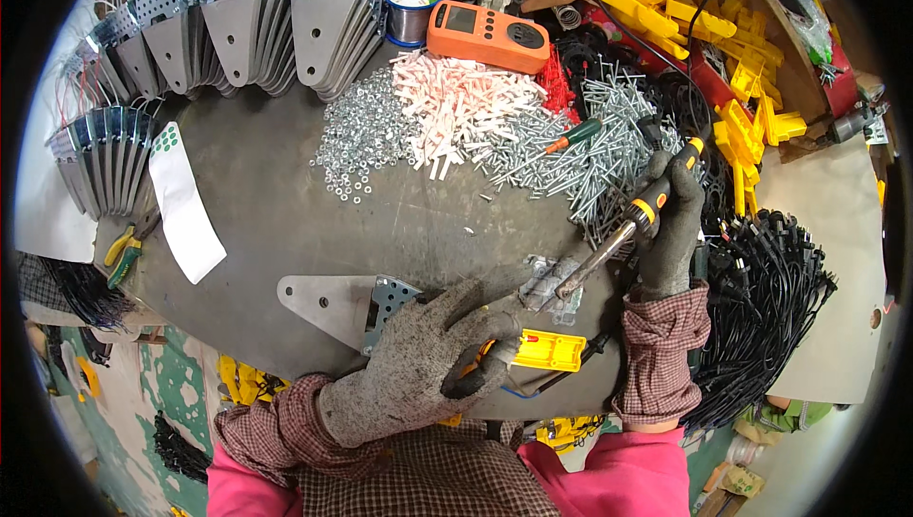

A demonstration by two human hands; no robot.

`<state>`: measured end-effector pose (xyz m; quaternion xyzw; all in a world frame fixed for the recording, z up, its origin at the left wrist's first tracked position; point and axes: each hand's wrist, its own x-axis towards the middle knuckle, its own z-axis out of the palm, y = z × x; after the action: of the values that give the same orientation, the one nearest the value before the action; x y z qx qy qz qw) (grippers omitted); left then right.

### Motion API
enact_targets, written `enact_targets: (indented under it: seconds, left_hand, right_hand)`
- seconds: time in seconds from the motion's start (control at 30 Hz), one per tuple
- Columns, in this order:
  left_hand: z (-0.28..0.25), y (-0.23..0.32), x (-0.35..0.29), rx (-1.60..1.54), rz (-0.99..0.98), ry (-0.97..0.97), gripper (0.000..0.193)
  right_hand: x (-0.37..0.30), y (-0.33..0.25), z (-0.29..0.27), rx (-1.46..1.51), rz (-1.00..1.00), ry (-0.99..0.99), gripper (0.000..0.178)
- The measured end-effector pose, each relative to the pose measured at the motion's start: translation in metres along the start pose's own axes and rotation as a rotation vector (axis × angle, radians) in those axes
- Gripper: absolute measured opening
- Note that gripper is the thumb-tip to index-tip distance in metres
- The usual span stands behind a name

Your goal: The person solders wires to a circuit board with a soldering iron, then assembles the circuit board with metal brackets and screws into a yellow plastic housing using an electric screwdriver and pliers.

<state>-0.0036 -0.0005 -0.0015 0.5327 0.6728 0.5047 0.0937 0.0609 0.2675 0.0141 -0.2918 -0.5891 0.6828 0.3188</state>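
My left hand (pixel 409 365), in a grey work glove, is closed around a yellow plastic housing (pixel 553 351) near the table's front edge. One end of the housing sticks out to the right, with a small red part inside. Up and to the right, my right hand (pixel 673 227), gloved too, grips a soldering iron (pixel 609 258) by its black and yellow handle. Its metal shaft slants down left, the tip over a crumpled clear plastic piece (pixel 561 289). A grey triangular metal plate (pixel 323 302) with a perforated bracket lies flat, partly under my left hand.
Nuts (pixel 366 132), pale pink sleeves (pixel 466 103) and screws (pixel 609 146) lie heaped at the back, beside a solder spool (pixel 412 15) and an orange meter (pixel 487 37). Stacked metal plates (pixel 328 41) stand back left. Black cables (pixel 761 317) bundle at right. Pliers (pixel 128 251) lie left.
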Motion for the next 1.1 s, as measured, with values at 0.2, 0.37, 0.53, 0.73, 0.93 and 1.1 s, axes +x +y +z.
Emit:
enact_targets:
  seconds: [0.2, 0.37, 0.53, 0.73, 0.93, 1.1]
  left_hand:
    - [0.002, -0.002, -0.001, -0.09, -0.046, 0.004, 0.026]
    - [0.002, -0.004, -0.003, -0.039, -0.008, 0.005, 0.028]
    - [-0.001, 0.002, -0.003, -0.034, -0.061, -0.036, 0.028]
    - [0.004, -0.004, -0.008, -0.011, -0.049, -0.077, 0.036]
    - [0.005, -0.004, -0.004, 0.024, -0.017, -0.065, 0.037]
    - [0.003, -0.002, -0.001, 0.054, -0.017, -0.071, 0.029]
  right_hand:
    - [-0.001, -0.001, 0.002, 0.054, 0.019, 0.063, 0.03]
    - [0.001, 0.0, 0.002, 0.072, 0.042, 0.103, 0.03]
    - [-0.001, -0.001, 0.004, 0.137, 0.039, 0.059, 0.031]
    - [-0.011, -0.001, 0.009, 0.186, 0.082, -0.073, 0.032]
    - [-0.013, -0.004, 0.013, 0.155, 0.092, -0.104, 0.03]
    - [-0.011, -0.001, 0.007, 0.176, 0.05, -0.116, 0.024]
